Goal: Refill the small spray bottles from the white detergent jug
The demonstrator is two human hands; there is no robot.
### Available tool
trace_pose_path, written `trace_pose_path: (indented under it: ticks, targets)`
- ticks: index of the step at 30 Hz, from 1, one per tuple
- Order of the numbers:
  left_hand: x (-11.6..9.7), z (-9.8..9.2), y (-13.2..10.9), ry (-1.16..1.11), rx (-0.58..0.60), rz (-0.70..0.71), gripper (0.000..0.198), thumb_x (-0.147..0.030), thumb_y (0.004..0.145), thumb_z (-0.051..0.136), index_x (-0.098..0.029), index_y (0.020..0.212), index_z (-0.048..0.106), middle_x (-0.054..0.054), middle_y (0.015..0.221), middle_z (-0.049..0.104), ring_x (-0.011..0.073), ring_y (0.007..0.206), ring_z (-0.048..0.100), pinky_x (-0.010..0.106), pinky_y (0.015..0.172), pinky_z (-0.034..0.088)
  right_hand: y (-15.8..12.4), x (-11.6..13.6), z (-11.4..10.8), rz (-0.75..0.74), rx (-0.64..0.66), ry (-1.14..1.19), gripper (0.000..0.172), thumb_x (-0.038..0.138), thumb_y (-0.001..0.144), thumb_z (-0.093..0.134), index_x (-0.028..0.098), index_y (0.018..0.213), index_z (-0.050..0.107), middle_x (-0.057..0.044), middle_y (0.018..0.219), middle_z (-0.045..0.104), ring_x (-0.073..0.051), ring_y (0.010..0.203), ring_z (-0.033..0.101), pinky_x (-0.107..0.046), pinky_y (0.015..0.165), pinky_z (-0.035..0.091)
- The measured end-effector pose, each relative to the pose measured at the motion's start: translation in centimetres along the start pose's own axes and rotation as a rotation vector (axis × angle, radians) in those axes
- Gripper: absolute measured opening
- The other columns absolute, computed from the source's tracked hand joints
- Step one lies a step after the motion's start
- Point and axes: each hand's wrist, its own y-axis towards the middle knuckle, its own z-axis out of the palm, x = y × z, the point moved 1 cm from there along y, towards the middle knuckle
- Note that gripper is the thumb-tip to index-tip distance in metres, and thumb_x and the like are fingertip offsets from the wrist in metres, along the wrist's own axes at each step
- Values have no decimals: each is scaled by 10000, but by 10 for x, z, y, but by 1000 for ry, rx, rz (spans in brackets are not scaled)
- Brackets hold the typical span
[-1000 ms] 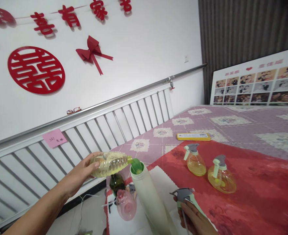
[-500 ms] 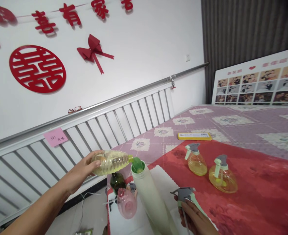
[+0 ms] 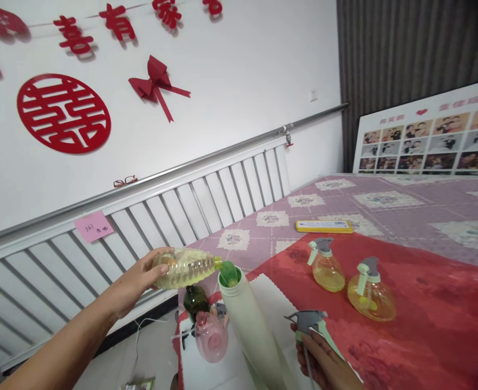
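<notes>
My left hand (image 3: 151,271) is closed around a clear ribbed plastic bottle (image 3: 188,268) of yellow liquid, tipped nearly level. Its yellow-green neck meets the open mouth of a tall pale green bottle (image 3: 250,325), where something translucent green shows; I cannot tell if that is a spout or liquid. Low on the right, my right hand (image 3: 323,357) grips a spray head (image 3: 309,322) with a grey trigger, a green collar and a thin dip tube pointing down. Beside the tall bottle stand a pink translucent bottle (image 3: 212,341) and a dark green bottle (image 3: 196,300), both partly overlapped.
Two spray bottles (image 3: 328,271) with yellow liquid stand on the red cloth (image 3: 433,287). A yellow flat case (image 3: 323,226) lies behind them on the purple patterned tablecloth (image 3: 388,216). White slatted radiator (image 3: 206,200) runs along the wall at the table's left edge.
The view has shifted very slightly. Both hands keep their holds, and the ribbed bottle stays tipped at the tall bottle's mouth.
</notes>
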Motion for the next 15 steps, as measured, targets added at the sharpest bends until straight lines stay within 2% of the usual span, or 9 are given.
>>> trace_pose_path:
  ticks: [6, 15]
  targets:
    - [0, -1, 0, 21, -8, 21, 590, -557, 795, 597, -298, 1314, 486, 61, 1210, 602, 230, 936, 559, 304, 717, 430, -2, 2, 1, -6, -6, -18, 432, 475, 549, 805, 235, 895, 710, 7, 681, 690, -156, 592, 624, -262, 582, 488]
    - [-1, -2, 1, -4, -4, 0, 607, -569, 778, 619, -314, 1311, 480, 61, 1291, 563, 251, 1009, 545, 325, 759, 447, 0, 1, -1, -19, -4, -19, 420, 478, 545, 800, 232, 876, 723, 9, 675, 677, -141, 557, 591, -253, 538, 475]
